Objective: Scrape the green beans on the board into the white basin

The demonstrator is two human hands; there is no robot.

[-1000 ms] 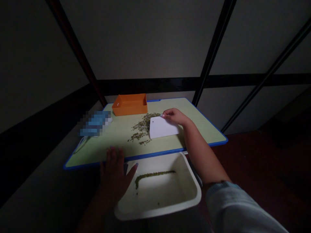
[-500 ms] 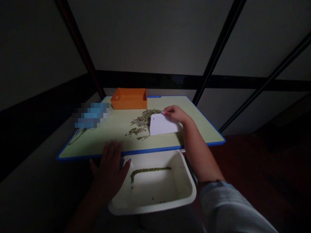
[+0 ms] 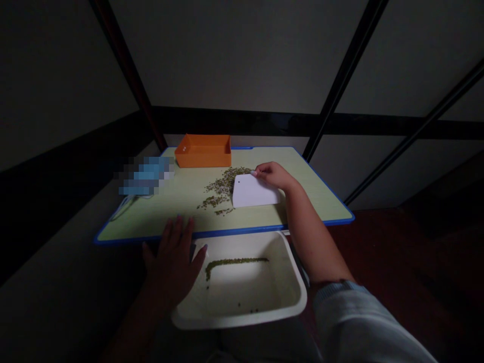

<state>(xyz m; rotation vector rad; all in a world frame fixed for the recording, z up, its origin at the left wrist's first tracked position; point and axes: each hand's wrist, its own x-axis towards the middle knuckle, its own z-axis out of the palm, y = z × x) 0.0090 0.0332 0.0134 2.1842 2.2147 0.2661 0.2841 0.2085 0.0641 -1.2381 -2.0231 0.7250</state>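
Over the last second the right hand (image 3: 273, 176), pinching the white scraper (image 3: 251, 192), shows no appreciable shift, so the loose grains (image 3: 221, 186) at the scraper's nine o'clock remain on the table (image 3: 302, 186), while the left hand (image 3: 172, 267) is open, fingers spread, at ten o'clock on the white tub (image 3: 242, 320).
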